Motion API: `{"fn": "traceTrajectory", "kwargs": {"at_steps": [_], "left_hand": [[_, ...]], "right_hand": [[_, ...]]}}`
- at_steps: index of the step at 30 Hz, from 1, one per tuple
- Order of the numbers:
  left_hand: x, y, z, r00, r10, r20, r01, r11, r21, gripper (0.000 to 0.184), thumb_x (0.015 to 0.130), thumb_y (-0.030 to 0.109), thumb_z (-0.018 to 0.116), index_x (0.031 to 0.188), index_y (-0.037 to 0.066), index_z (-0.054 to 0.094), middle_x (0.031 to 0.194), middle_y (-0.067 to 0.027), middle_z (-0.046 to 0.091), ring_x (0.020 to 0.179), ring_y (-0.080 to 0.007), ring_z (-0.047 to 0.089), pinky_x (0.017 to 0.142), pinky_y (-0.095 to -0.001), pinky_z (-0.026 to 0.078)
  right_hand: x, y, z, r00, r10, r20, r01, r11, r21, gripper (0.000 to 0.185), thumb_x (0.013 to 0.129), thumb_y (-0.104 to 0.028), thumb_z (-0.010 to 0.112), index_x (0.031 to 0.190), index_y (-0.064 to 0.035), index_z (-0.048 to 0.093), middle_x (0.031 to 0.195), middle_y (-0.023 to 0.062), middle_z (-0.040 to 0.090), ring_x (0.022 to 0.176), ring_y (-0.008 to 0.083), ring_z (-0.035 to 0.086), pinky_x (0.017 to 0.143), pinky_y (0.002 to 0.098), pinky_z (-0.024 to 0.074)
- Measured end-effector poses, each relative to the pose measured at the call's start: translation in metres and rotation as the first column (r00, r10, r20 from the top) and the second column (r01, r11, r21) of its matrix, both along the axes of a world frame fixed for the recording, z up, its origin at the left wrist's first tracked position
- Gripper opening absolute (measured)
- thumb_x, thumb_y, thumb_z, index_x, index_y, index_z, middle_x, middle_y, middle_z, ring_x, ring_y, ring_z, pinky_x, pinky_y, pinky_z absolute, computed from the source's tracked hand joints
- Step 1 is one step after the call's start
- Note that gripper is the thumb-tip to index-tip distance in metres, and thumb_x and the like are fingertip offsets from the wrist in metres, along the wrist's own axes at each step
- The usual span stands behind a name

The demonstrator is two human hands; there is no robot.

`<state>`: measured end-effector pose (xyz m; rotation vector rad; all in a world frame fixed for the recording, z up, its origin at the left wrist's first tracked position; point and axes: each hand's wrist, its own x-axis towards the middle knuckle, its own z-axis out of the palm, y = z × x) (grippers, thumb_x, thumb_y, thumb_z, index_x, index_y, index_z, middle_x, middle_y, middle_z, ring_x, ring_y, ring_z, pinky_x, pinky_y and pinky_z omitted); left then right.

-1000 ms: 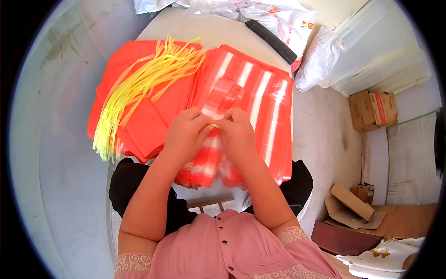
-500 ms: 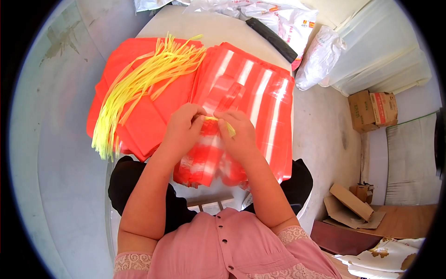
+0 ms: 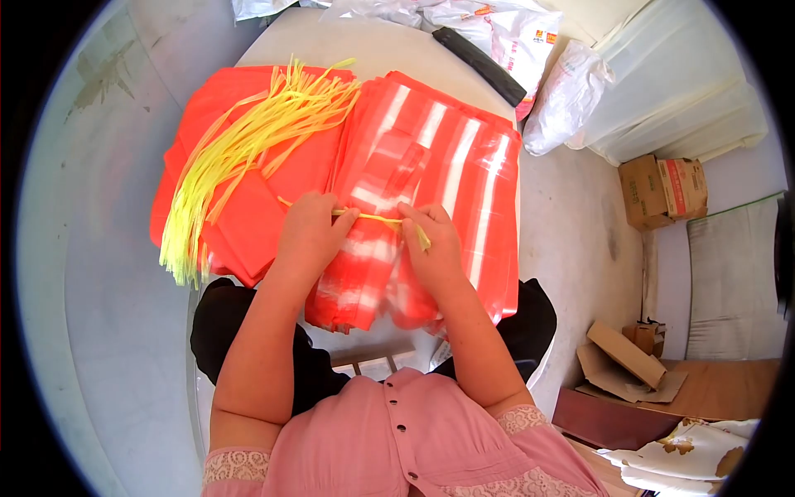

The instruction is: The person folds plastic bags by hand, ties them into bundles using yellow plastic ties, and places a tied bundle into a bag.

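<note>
A narrow yellow strip (image 3: 374, 218) runs taut between my two hands, lying across a gathered bundle of red-and-white striped plastic sheeting (image 3: 362, 257). My left hand (image 3: 310, 230) pinches the strip on the bundle's left side, and a short tail sticks out beyond its fingers. On the right side my right hand (image 3: 432, 242) grips the other end, its loose tail hanging past the fingers. Beneath the bundle is a flat stack of striped plastic sheets (image 3: 476, 190). Whether the strip is knotted cannot be made out.
To the left, a pile of yellow strips (image 3: 240, 157) lies over folded red sheets (image 3: 219, 99). A long black bar (image 3: 480, 66) rests at the table's (image 3: 348, 41) far right, beside white printed sacks (image 3: 530, 41). Cardboard boxes (image 3: 642, 195) stand off to the right.
My hands have moved apart, the left one outward to the left. More of the yellow strip now shows stretched between them across the bundle.
</note>
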<state>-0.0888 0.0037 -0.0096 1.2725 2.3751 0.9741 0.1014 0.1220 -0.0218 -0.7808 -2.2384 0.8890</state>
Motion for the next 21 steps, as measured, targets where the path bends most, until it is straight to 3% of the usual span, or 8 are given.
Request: {"fn": "traceTrajectory", "kwargs": {"at_steps": [5,11,14,17,20,21], "left_hand": [[0.003,-0.004,0.020,0.979,-0.017,0.205,0.041,0.992,-0.116,0.035,0.095,0.033,0.076,0.091,-0.002,0.075,0.088,-0.0198,0.071,0.085,-0.0366,0.070,0.076,-0.0458,0.054],[0.000,-0.005,0.005,0.994,-0.080,0.081,0.084,0.995,-0.052,0.031,0.097,0.028,0.073,0.092,-0.003,0.075,0.090,-0.0206,0.073,0.088,-0.0378,0.070,0.078,-0.0471,0.054],[0.001,-0.005,-0.002,0.997,-0.080,-0.008,0.079,0.996,-0.031,0.029,0.097,0.026,0.072,0.091,-0.002,0.075,0.090,-0.0210,0.072,0.090,-0.0385,0.070,0.080,-0.0474,0.055],[0.005,-0.002,-0.003,0.994,-0.070,-0.082,0.063,0.995,-0.079,0.029,0.097,0.028,0.073,0.090,0.000,0.076,0.091,-0.0199,0.071,0.092,-0.0391,0.070,0.083,-0.0497,0.056],[0.009,-0.002,-0.003,0.991,-0.043,-0.125,0.041,0.999,-0.021,0.026,0.095,0.026,0.075,0.089,0.001,0.076,0.090,-0.0193,0.069,0.090,-0.0391,0.069,0.082,-0.0496,0.055],[0.007,-0.003,-0.003,0.988,-0.045,-0.147,0.049,0.999,0.022,0.024,0.094,0.024,0.075,0.088,0.001,0.076,0.089,-0.0185,0.069,0.090,-0.0384,0.068,0.081,-0.0493,0.054]], "right_hand": [[-0.001,0.011,0.006,0.999,-0.020,-0.044,0.019,1.000,-0.019,0.022,0.102,-0.016,0.067,0.117,-0.0032,0.078,0.097,0.0150,0.066,0.091,0.0315,0.066,0.079,0.0417,0.0536],[0.011,0.002,0.013,0.989,-0.045,0.142,0.030,0.993,0.110,0.019,0.099,-0.018,0.071,0.095,-0.0001,0.075,0.098,0.0139,0.067,0.087,0.0318,0.068,0.076,0.0427,0.0543],[0.008,-0.001,0.014,1.000,0.018,0.010,-0.017,0.999,-0.044,0.017,0.097,-0.015,0.071,0.091,0.0006,0.073,0.103,0.0131,0.070,0.088,0.0300,0.069,0.075,0.0425,0.0541],[-0.009,-0.006,0.022,0.981,0.096,-0.167,-0.146,0.935,-0.324,0.017,0.097,-0.014,0.070,0.089,0.0006,0.073,0.097,0.0117,0.072,0.083,0.0273,0.068,0.073,0.0407,0.0531],[-0.022,-0.008,0.044,0.989,0.150,0.016,-0.099,0.723,-0.684,0.021,0.097,-0.018,0.070,0.088,0.0009,0.071,0.084,0.0120,0.070,0.075,0.0245,0.065,0.070,0.0381,0.0510],[-0.025,-0.004,0.039,0.985,0.158,0.064,-0.087,0.791,-0.606,0.023,0.097,-0.019,0.070,0.088,0.0008,0.071,0.081,0.0123,0.069,0.073,0.0245,0.064,0.069,0.0380,0.0504]]}}
